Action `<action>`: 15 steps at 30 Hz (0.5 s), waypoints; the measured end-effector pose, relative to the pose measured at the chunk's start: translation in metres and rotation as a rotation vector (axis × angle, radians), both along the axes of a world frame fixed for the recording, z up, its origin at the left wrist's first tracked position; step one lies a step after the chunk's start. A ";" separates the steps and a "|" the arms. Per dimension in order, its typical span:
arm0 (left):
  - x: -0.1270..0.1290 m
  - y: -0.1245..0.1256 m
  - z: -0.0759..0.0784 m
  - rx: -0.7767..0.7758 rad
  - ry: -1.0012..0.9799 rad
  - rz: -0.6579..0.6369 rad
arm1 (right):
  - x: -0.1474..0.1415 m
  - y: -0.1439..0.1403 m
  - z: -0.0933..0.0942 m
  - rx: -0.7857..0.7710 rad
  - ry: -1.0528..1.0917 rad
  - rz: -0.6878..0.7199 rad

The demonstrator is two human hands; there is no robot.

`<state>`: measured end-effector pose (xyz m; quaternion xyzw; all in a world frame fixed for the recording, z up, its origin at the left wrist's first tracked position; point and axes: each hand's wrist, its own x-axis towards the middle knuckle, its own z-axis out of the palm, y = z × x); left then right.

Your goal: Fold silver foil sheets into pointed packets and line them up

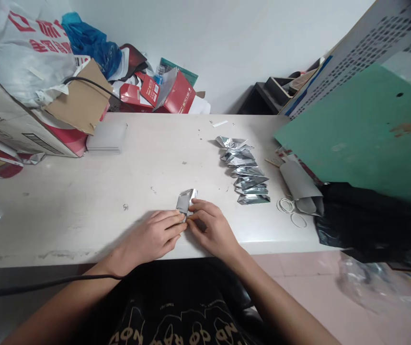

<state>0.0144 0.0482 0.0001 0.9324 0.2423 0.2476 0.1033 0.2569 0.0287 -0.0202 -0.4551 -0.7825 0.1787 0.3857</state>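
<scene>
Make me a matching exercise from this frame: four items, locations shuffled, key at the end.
Items
1. Silver packet
2. Row of foil pieces
3. White bands
4. Blue bag

Locations
A. Next to the rolled grey sheet
B. At the fingertips of the left hand and right hand
C. Back left, beside the white bag with red print
D. On the tabletop, right of the hands, in an overlapping line

Pairs: 1-B, 2-D, 3-A, 4-C

White bag [29,64] — red Chinese chars incl. "全国", black shirt [176,287] — pale lettering, mostly illegible
</scene>
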 end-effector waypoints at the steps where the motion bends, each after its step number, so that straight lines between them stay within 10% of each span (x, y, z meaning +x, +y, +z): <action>1: 0.001 0.000 0.000 0.000 0.003 0.002 | 0.000 0.000 0.000 -0.004 0.002 -0.003; 15: 0.004 0.000 0.003 -0.004 0.027 0.004 | 0.000 0.002 -0.002 -0.028 -0.001 0.004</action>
